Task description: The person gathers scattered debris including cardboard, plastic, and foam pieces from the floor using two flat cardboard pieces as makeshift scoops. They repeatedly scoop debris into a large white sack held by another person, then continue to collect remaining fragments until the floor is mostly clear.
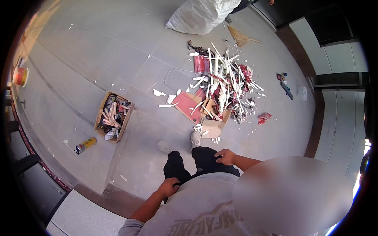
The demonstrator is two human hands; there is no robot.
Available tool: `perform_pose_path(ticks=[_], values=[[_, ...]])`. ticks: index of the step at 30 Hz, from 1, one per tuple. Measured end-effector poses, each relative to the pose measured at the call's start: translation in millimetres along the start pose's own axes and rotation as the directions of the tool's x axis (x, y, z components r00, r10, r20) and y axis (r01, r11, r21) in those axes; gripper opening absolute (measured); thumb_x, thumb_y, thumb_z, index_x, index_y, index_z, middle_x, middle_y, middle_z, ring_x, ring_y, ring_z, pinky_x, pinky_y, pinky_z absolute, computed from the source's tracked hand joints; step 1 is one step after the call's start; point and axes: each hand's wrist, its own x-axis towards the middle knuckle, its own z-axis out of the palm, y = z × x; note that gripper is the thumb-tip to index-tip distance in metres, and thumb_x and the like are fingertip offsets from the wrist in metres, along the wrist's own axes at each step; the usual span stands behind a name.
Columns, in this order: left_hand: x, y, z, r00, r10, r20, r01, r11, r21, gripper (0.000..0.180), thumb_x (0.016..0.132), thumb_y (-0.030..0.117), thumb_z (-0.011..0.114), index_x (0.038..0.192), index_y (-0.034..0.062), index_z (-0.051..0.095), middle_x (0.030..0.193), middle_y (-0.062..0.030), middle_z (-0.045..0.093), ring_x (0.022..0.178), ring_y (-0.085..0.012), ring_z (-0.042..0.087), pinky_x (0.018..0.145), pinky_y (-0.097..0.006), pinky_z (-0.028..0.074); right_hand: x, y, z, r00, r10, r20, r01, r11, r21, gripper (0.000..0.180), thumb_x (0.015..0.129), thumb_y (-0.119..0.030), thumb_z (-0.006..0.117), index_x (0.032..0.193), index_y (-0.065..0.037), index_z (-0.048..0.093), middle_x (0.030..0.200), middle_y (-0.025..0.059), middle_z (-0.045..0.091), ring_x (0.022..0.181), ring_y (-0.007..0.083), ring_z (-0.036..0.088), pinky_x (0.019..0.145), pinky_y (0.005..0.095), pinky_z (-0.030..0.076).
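I stand on a grey tiled floor (118,51) and look down at my black trousers and light shoes. My left hand (168,187) rests on my left hip with the fingers curled, holding nothing. My right hand (225,157) lies on my right thigh, also with nothing in it. Just beyond my shoes lies a debris pile (220,84) of white broken strips, red packaging and cardboard pieces.
A cardboard box (113,116) full of scraps sits to my left, with a yellow spray can (86,145) beside it. A large white sack (199,15) and a straw broom (241,37) lie farther off. Small tools (286,87) and a red wrapper (264,117) lie at the right.
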Motion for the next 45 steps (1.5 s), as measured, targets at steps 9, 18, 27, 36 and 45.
perform_pose_path(ticks=[9,18,27,36,45], values=[[100,115,31,0.989,-0.095,0.11,0.08,0.988,0.135,0.012,0.099,0.015,0.056,0.102,0.0046,0.062,0.097,-0.0227,0.07,0.095,-0.0426,0.067,0.082,-0.049,0.054,-105,87,59,0.985,0.073,-0.158,-0.041,0.98,0.195,0.025,0.088,-0.025,0.058,0.097,-0.006,0.071,0.096,0.0201,0.074,0.094,0.0397,0.07,0.085,0.0485,0.055],[196,202,124,0.812,-0.184,0.553,0.32,0.934,-0.16,0.012,0.103,0.013,0.062,0.108,0.004,0.068,0.098,-0.004,0.071,0.093,-0.0124,0.064,0.086,-0.033,0.053,-158,258,-14,0.939,-0.218,0.265,0.003,0.776,0.63,0.019,0.086,-0.018,0.059,0.074,-0.004,0.057,0.066,0.0036,0.05,0.066,0.0161,0.049,0.063,0.0387,0.043],[447,77,219,0.779,-0.611,-0.139,0.535,0.764,-0.36,0.015,0.099,0.015,0.064,0.108,0.0036,0.068,0.09,-0.0062,0.069,0.071,-0.017,0.068,0.061,-0.033,0.058,52,471,-71,0.932,0.107,-0.346,0.017,0.942,0.336,0.016,0.087,-0.019,0.065,0.09,-0.003,0.066,0.088,0.0178,0.072,0.088,0.0369,0.071,0.08,0.0422,0.056],[669,-291,253,0.447,-0.673,-0.589,0.609,0.711,-0.35,0.032,0.093,0.019,0.068,0.114,-0.0039,0.063,0.091,-0.0145,0.069,0.06,-0.0251,0.065,0.051,-0.041,0.054,193,527,-123,0.933,-0.141,-0.331,0.229,0.941,0.247,0.027,0.089,-0.025,0.071,0.101,0.0,0.067,0.089,0.0185,0.071,0.082,0.0369,0.07,0.077,0.0433,0.056],[712,-239,274,0.185,-0.784,-0.592,0.678,0.538,-0.5,0.05,0.084,0.027,0.071,0.115,-0.0094,0.058,0.107,-0.028,0.071,0.105,-0.0414,0.071,0.088,-0.048,0.055,219,573,-184,0.853,-0.071,-0.517,0.347,0.817,0.46,0.029,0.094,-0.017,0.074,0.113,0.002,0.067,0.093,0.0099,0.069,0.086,0.0178,0.068,0.078,0.0336,0.055]])
